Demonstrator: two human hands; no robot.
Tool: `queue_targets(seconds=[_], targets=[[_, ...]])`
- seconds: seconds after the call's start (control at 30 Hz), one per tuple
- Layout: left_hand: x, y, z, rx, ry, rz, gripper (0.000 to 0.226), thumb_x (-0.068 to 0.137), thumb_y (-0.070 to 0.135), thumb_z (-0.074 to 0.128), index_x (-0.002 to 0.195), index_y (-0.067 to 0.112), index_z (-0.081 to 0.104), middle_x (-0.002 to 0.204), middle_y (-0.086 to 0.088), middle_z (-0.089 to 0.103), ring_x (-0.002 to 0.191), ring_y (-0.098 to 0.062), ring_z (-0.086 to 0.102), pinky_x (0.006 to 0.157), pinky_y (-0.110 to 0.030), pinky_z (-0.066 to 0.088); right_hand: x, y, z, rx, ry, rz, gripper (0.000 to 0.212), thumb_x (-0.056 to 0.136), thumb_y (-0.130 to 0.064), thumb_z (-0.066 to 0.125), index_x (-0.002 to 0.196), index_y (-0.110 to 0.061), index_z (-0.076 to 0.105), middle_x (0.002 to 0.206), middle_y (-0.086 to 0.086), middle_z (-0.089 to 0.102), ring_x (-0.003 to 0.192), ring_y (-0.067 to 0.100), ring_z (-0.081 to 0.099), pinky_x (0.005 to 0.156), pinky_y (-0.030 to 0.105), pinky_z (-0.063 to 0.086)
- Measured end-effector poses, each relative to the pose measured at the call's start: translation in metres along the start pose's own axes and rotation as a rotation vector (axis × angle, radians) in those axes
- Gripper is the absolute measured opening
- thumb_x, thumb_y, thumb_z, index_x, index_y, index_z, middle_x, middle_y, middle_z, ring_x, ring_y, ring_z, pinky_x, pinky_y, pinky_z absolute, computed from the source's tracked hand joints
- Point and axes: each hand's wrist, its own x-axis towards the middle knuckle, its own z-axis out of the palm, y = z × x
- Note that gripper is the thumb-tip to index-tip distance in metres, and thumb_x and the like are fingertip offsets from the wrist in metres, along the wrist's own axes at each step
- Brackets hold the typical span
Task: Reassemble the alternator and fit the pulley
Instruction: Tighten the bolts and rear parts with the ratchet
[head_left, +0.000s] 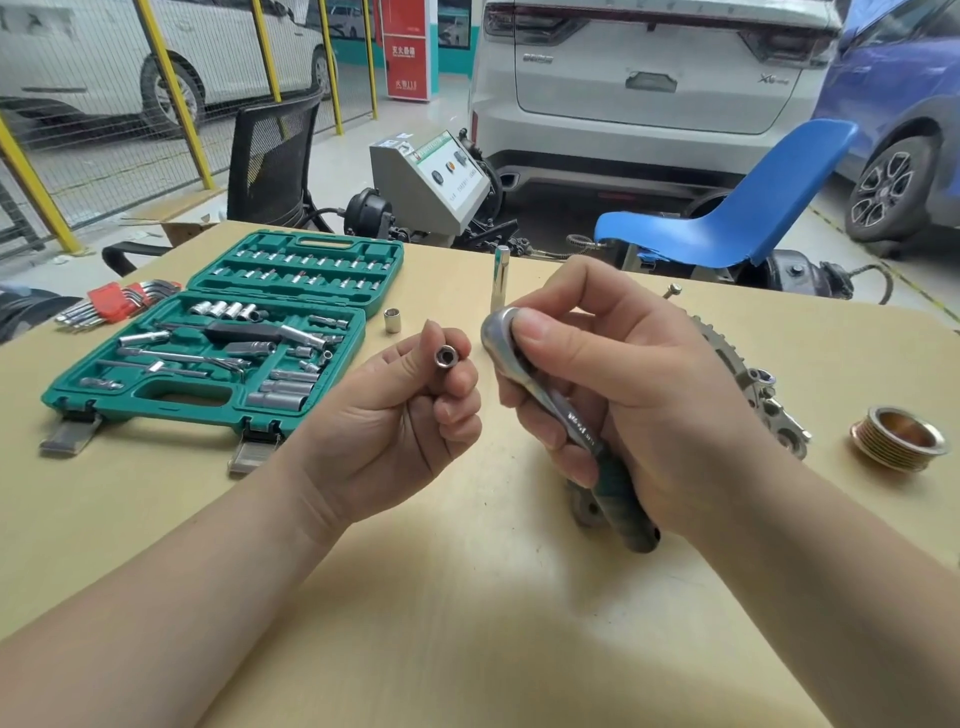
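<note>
The left hand (410, 415) pinches a small socket (446, 357) with curled fingers. The right hand (618, 395) grips the ratchet (524, 374). The alternator (748, 374) sits on the table (467, 597) behind the right hand, with the gold pulley (897, 437) near it. The tiny socket could slip and roll away if it misses the ratchet's square end

socket case (208, 353) sits open on the table (467, 597) far left, hex keys (117, 301) just behind-left of it, pulley (898, 438) way off right
</note>
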Motion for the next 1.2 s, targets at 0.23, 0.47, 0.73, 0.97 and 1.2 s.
queue_targets(seconds=[0.23,0.47,0.73,0.97,1.2], targets=[[-0.0011,0.0003,0.0006,-0.025,0.005,0.024,0.035,0.078,0.024,0.095,0.096,0.004,0.073,0.075,-0.009,0.072,0.058,-0.013,0.065,0.058,-0.024,0.056,-0.0020,0.0000,0.0014,0.014,-0.010,0.008,0.013,0.093,-0.016,0.069,0.082,-0.017,0.062,0.074,0.024,0.062,0.046,0.024,0.046,0.036,0.022,0.037],[-0.0030,0.0014,-0.0017,0.000,-0.028,0.058,0.027,0.075,0.008,0.096,0.088,0.007,0.072,0.089,-0.012,0.074,0.071,-0.015,0.070,0.071,-0.025,0.062,-0.0004,-0.0010,-0.0021,0.019,0.014,0.006,0.011,0.093,-0.018,0.068,0.084,-0.017,0.063,0.075,0.022,0.061,0.047,0.024,0.048,0.036,0.023,0.038],[0.0007,0.0005,-0.0002,0.070,0.011,0.020,0.031,0.099,0.008,0.064,0.127,0.012,0.076,0.094,-0.005,0.065,0.074,-0.014,0.060,0.074,-0.028,0.056,0.0020,0.0031,-0.0034,0.037,0.008,0.009,0.011,0.093,-0.016,0.068,0.084,-0.016,0.062,0.074,0.023,0.060,0.048,0.024,0.046,0.036,0.022,0.038],[0.0018,0.0010,-0.0008,0.085,0.056,0.063,0.023,0.082,0.013,0.090,0.103,0.015,0.080,0.094,-0.006,0.076,0.084,-0.018,0.070,0.082,-0.030,0.059,0.0024,0.0037,-0.0034,0.034,0.030,0.010,0.013,0.092,-0.016,0.069,0.082,-0.016,0.061,0.074,0.023,0.059,0.047,0.024,0.045,0.035,0.023,0.037],[-0.0011,0.0022,0.0046,-0.001,0.022,0.123,0.029,0.067,0.013,0.101,0.090,0.011,0.083,0.093,-0.008,0.080,0.075,-0.014,0.073,0.075,-0.024,0.063,0.0013,0.0040,-0.0032,0.012,0.014,0.017,0.012,0.092,-0.018,0.069,0.082,-0.017,0.062,0.075,0.023,0.061,0.047,0.025,0.048,0.036,0.023,0.038]])
